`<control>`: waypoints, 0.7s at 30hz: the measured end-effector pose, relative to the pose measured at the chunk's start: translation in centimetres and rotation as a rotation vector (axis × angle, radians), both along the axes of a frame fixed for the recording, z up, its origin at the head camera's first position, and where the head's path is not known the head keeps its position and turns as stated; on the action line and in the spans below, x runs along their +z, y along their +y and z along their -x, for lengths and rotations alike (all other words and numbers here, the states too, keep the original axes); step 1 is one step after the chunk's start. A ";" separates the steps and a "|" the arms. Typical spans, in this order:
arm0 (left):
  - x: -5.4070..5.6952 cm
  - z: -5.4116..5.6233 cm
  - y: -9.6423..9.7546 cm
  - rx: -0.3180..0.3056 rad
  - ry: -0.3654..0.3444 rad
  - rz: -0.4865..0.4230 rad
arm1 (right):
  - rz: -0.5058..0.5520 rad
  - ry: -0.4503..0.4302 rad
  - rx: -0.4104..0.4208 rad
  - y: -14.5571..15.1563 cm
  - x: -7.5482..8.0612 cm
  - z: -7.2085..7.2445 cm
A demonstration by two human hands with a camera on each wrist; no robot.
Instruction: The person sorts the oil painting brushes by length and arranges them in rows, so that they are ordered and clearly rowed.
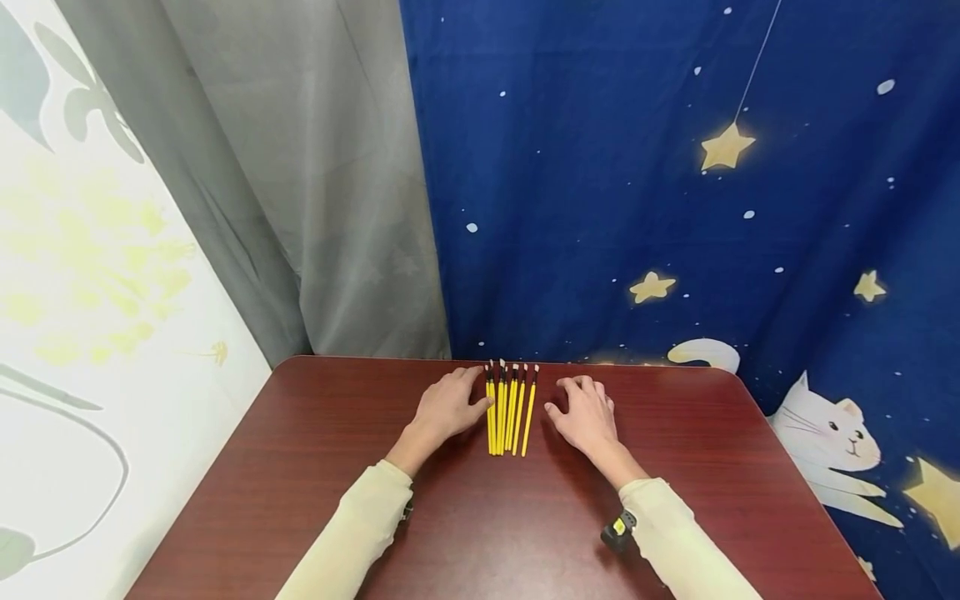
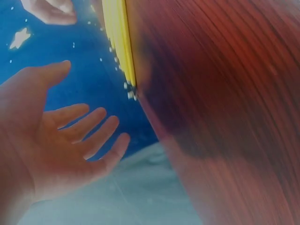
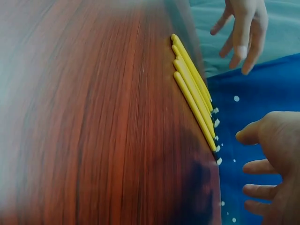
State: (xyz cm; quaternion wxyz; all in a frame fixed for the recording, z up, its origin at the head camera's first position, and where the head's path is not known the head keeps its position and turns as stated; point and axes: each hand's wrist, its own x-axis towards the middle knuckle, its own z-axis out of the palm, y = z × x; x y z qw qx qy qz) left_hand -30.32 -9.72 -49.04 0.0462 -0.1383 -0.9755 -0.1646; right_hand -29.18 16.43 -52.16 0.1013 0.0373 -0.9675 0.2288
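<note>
Several thin paintbrushes (image 1: 528, 417) lie side by side near the table's far edge, with yellow handles, dark collars and pale tips pointing away from me. My left hand (image 1: 447, 404) is just left of the bundle, fingers spread and relaxed; in the head view its thumb and index finger overlap the leftmost brushes. The left wrist view shows that hand (image 2: 61, 140) apart from the brushes (image 2: 123, 42). To the right of them my right hand (image 1: 587, 412) hovers with loosely bent fingers, holding nothing. In the right wrist view the brushes (image 3: 194, 89) lie between both hands.
The dark red wooden table (image 1: 480, 533) stretches toward me. Behind its far edge hang a grey curtain (image 1: 360, 208) and a blue curtain (image 1: 570, 167) with stars. A white patterned panel (image 1: 90, 375) stands along the left side.
</note>
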 end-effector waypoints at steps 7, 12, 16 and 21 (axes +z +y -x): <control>-0.2 0.7 2.5 0.010 0.016 0.044 | 0.002 -0.025 -0.017 -1.3 -0.2 0.5; -0.4 1.1 4.0 0.017 0.003 0.076 | 0.002 -0.019 -0.035 -1.8 -0.7 0.9; -0.7 1.2 4.9 0.017 -0.034 0.081 | 0.009 -0.018 -0.044 -1.9 -1.0 1.3; -0.9 1.5 5.9 0.032 -0.081 0.079 | 0.005 -0.025 -0.070 -1.9 -1.2 2.0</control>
